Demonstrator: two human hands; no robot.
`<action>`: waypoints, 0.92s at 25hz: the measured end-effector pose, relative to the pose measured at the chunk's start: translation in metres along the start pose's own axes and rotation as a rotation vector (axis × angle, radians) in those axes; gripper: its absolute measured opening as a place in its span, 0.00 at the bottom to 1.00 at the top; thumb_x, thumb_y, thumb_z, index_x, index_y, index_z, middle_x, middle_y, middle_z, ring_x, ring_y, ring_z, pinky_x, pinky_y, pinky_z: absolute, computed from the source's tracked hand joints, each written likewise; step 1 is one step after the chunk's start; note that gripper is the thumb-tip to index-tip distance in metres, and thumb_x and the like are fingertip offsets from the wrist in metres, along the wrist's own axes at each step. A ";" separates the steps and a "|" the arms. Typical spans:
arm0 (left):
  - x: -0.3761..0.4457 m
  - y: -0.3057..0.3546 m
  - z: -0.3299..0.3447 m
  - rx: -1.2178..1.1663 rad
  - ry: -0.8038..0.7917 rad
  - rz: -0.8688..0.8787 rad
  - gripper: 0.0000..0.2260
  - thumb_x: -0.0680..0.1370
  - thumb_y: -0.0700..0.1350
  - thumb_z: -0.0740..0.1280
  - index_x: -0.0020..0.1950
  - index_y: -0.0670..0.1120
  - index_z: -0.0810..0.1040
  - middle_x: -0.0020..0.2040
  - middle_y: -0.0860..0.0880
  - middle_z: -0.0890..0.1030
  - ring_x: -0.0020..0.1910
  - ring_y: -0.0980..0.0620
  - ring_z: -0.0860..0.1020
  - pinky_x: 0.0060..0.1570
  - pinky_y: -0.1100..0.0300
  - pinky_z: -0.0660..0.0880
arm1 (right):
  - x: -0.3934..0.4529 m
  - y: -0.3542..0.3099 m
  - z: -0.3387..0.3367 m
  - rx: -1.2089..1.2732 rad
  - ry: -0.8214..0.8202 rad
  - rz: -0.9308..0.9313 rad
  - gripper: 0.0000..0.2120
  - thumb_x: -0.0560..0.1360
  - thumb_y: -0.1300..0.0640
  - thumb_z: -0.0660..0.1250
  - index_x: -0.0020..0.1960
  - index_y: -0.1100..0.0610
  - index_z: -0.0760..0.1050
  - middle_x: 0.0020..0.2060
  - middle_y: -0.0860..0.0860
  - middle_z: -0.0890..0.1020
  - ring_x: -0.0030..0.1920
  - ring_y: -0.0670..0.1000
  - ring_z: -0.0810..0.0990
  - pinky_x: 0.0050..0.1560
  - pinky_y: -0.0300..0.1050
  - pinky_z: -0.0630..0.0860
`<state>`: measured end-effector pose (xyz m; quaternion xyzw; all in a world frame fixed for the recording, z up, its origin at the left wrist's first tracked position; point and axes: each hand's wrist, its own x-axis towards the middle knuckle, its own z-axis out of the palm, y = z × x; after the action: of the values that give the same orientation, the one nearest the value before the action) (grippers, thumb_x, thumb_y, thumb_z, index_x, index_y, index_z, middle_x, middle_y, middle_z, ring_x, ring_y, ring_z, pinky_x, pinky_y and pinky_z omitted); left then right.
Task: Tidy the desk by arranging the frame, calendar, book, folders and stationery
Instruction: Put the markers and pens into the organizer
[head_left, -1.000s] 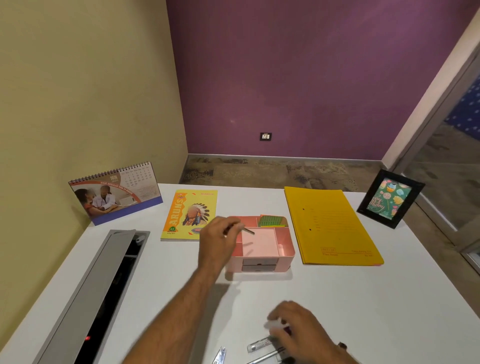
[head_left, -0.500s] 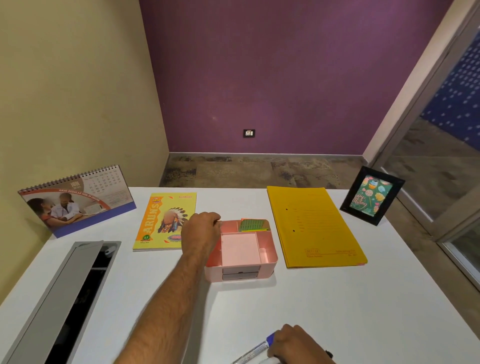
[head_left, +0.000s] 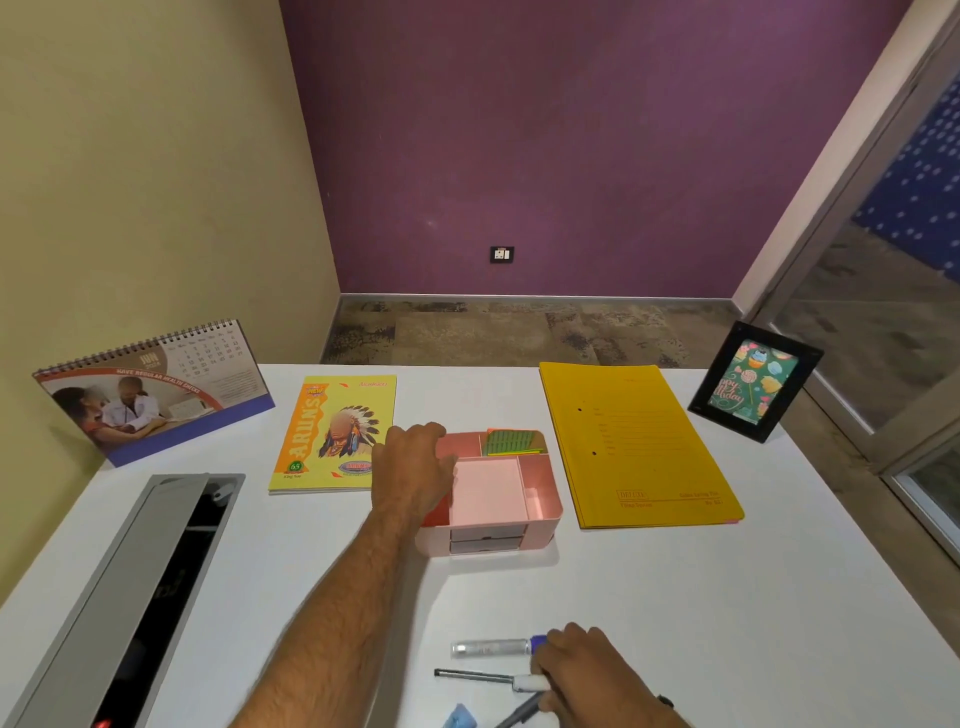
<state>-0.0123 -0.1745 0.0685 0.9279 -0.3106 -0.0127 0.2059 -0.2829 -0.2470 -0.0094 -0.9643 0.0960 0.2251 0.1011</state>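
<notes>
Compared with half a second earlier, more of the stationery at the near edge is brought into view: a clear-barrelled marker (head_left: 492, 647) with a blue end, a thin black pen (head_left: 475, 675) with a white end, and a grey pen (head_left: 519, 715) are now seen lying on the white desk (head_left: 727, 597). Left hand (head_left: 415, 470) is kept where it was, over the left side of the pink desk organizer (head_left: 540, 512).

Left-hand fingers are curled down over the organizer's left compartment; whether anything is held under them cannot be told. Right hand (head_left: 589, 675) is laid over the right ends of the three writing tools, fingers bent around them; the white-ended pen and the grey pen appear to be gripped, though the contact is partly hidden. A small blue object (head_left: 460, 717) is noted at the bottom edge, just left of the grey pen.

In the organizer's rear compartment a green and yellow sticky-note pad (head_left: 511, 441) is seen. The yellow notebook (head_left: 335, 434) is laid flat just left of the organizer, the yellow folders (head_left: 639, 447) stacked flat just right of it. The desk calendar (head_left: 150, 395) is stood at the far left corner, the black picture frame (head_left: 753, 382) at the far right corner. A grey cable tray (head_left: 104, 597) with its flap raised is set into the desk's left side.
</notes>
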 end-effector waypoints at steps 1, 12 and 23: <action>-0.004 0.001 -0.001 -0.021 0.010 0.019 0.17 0.77 0.53 0.68 0.65 0.51 0.77 0.61 0.51 0.81 0.61 0.47 0.72 0.59 0.49 0.68 | 0.001 -0.002 -0.002 0.012 0.024 0.016 0.12 0.75 0.52 0.64 0.57 0.55 0.74 0.58 0.55 0.74 0.57 0.58 0.71 0.45 0.49 0.58; -0.046 0.017 0.000 -0.171 -0.287 0.541 0.10 0.76 0.54 0.66 0.52 0.52 0.83 0.49 0.55 0.84 0.43 0.58 0.76 0.48 0.55 0.78 | 0.001 -0.010 -0.005 0.067 0.185 0.086 0.07 0.75 0.56 0.58 0.52 0.50 0.70 0.51 0.49 0.75 0.51 0.53 0.71 0.44 0.50 0.58; -0.052 0.028 -0.010 -0.127 -0.850 0.489 0.13 0.69 0.53 0.78 0.48 0.47 0.86 0.44 0.52 0.86 0.40 0.55 0.80 0.43 0.56 0.79 | 0.008 -0.011 -0.036 0.308 0.467 0.154 0.08 0.77 0.47 0.62 0.56 0.45 0.71 0.53 0.41 0.76 0.50 0.45 0.70 0.53 0.45 0.66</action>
<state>-0.0685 -0.1610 0.0833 0.7262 -0.5744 -0.3601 0.1141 -0.2585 -0.2462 0.0207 -0.9532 0.2225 -0.0134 0.2041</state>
